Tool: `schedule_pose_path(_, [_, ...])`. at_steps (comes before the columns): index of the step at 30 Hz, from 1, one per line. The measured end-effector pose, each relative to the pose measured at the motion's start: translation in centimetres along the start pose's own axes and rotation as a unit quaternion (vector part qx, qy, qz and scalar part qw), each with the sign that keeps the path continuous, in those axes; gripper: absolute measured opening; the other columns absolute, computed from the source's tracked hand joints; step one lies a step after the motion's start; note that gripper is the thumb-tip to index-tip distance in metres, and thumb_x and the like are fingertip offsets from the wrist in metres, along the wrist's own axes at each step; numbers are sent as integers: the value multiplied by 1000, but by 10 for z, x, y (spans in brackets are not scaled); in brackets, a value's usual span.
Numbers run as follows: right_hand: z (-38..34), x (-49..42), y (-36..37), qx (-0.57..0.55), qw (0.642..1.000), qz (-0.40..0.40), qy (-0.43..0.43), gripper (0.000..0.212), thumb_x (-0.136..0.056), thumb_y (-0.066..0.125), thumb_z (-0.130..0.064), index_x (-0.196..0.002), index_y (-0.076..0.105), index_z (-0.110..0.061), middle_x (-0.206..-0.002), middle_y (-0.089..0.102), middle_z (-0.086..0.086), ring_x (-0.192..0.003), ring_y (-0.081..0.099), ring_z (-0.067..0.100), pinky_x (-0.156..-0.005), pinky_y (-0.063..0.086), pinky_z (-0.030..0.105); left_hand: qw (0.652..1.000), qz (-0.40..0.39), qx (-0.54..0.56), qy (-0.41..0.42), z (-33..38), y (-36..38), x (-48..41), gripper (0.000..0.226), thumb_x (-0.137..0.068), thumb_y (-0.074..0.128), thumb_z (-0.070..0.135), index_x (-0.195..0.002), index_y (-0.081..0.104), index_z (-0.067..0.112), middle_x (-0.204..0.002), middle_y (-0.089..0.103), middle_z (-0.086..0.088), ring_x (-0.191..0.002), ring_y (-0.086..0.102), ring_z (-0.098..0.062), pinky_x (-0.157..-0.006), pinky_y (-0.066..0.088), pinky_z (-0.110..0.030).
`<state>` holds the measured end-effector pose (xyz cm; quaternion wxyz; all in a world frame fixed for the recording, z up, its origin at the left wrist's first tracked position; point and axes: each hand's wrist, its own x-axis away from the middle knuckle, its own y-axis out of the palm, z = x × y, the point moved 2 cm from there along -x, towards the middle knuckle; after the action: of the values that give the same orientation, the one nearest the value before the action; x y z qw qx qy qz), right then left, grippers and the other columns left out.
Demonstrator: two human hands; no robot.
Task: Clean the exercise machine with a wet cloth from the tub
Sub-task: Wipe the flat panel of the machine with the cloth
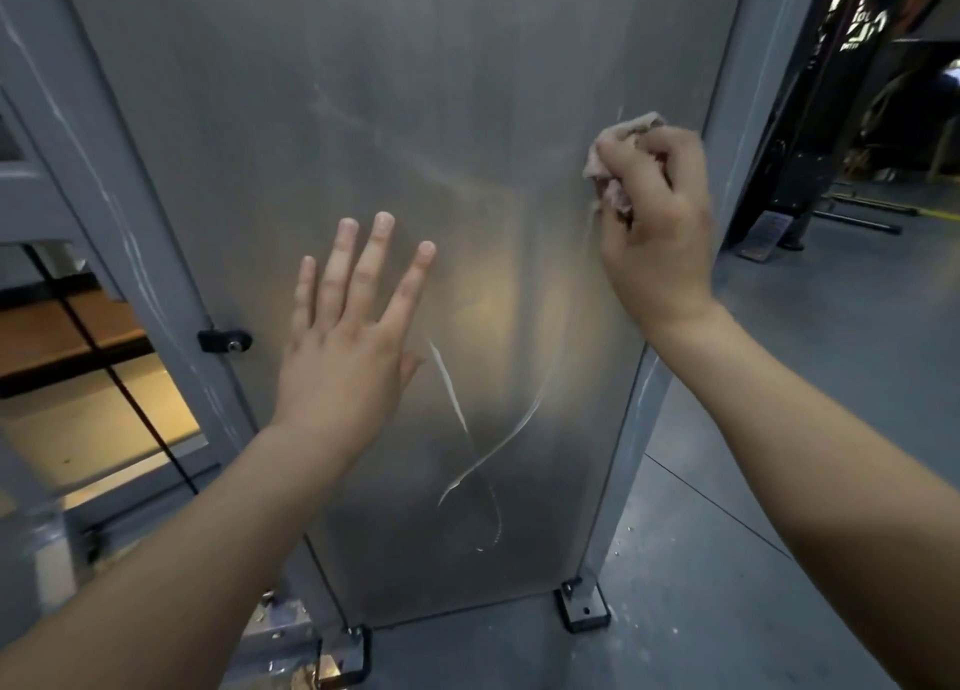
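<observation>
Right hand (657, 222) grips cloth (613, 170) near panel (363, 92) right edge; left hand (348, 346) flat (fingers spread) mid-panel.

Brushed, streaked metal panel (363, 144); crumpled cloth (613, 190)

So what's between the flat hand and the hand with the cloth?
In the head view, only bare metal panel separates left hand from right hand gripping the cloth; pale streaks cross it.
</observation>
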<state>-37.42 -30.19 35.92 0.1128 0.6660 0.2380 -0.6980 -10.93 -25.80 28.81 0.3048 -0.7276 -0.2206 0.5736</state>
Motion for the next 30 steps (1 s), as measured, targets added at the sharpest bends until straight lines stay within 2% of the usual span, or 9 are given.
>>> schedule_pose_path(5, [-6, 71, -2, -30, 973, -198, -112, 23, -109, 47, -22, -121, 66, -19, -111, 64, 4, -89, 61, 24, -73, 54, 47, 999, -20, -28, -4, 4, 3, 0, 117, -80, 82, 47, -165, 3, 27, -171, -13, -9, -157, -14, -32, -126, 1, -55])
schedule_pose_path(8, [13, 33, -2, -31, 986, -145, -69, 34, -93, 53, 9, -121, 67, -3, -104, 59, 19, -82, 58, 33, -68, 53, 47, 999, -22, -38, -4, 4, 5, 0, 120, -79, 84, 43, -165, 2, 26, -171, -13, -9, -157, -14, -33, -126, 3, -57])
schedule_pose_path(11, [6, 9, -2, -2, 999, -46, 11, 37, -90, 53, 8, -121, 68, -6, -106, 59, 19, -91, 59, 31, -77, 52, 36, 998, -37, -46, -8, 5, 7, -1, 120, -83, 81, 43, -164, -5, 27, -170, -20, -8, -156, -20, -31, -126, 0, -57])
schedule_pose_path(14, [-11, 58, -3, -23, 984, -176, -19, 21, -106, 49, -25, -111, 65, -38, -103, 63, 6, -91, 61, 27, -81, 52, 43, 997, -61, -55, -10, 7, 6, -1, 118, -87, 75, 46, -162, -15, 28, -166, -30, -7, -153, -27, -31, -126, -2, -56])
schedule_pose_path(16, [-10, 82, -8, -5, 961, -250, -122, 20, -109, 44, -30, -123, 58, -33, -110, 62, 2, -94, 62, 26, -75, 55, 49, 996, -67, -59, -12, 7, 7, 0, 119, -88, 75, 46, -161, -18, 28, -165, -33, -7, -153, -29, -31, -126, -2, -56])
schedule_pose_path(22, [15, -10, -14, 12, 999, -31, 17, 27, -99, 55, -1, -124, 65, -1, -106, 57, 22, -87, 53, 19, -74, 51, 31, 995, -72, -59, -21, 10, 10, -1, 119, -89, 74, 43, -161, -20, 28, -164, -35, -7, -152, -32, -30, -126, -3, -57])
schedule_pose_path(24, [0, 6, -6, 2, 995, -81, 50, 25, -104, 51, -14, -125, 63, -7, -112, 58, 12, -93, 54, 16, -82, 50, 31, 996, -71, -56, -24, 11, 9, 0, 120, -89, 75, 42, -161, -19, 27, -164, -35, -7, -152, -31, -30, -126, -2, -57])
schedule_pose_path(26, [-8, 29, -5, -51, 986, -155, -36, 30, -110, 43, -30, -127, 62, -15, -109, 60, 5, -92, 59, 20, -80, 54, 46, 997, -59, -53, -24, 11, 9, 0, 122, -85, 79, 39, -163, -13, 26, -166, -31, -7, -154, -27, -31, -126, 0, -57])
schedule_pose_path(30, [14, -18, -15, -7, 997, -64, -48, 32, -98, 53, 2, -127, 64, 4, -103, 57, 26, -83, 51, 17, -73, 52, 29, 996, -65, -63, -24, 11, 9, 0, 122, -86, 78, 40, -162, -15, 27, -165, -34, -7, -154, -27, -31, -126, 0, -56])
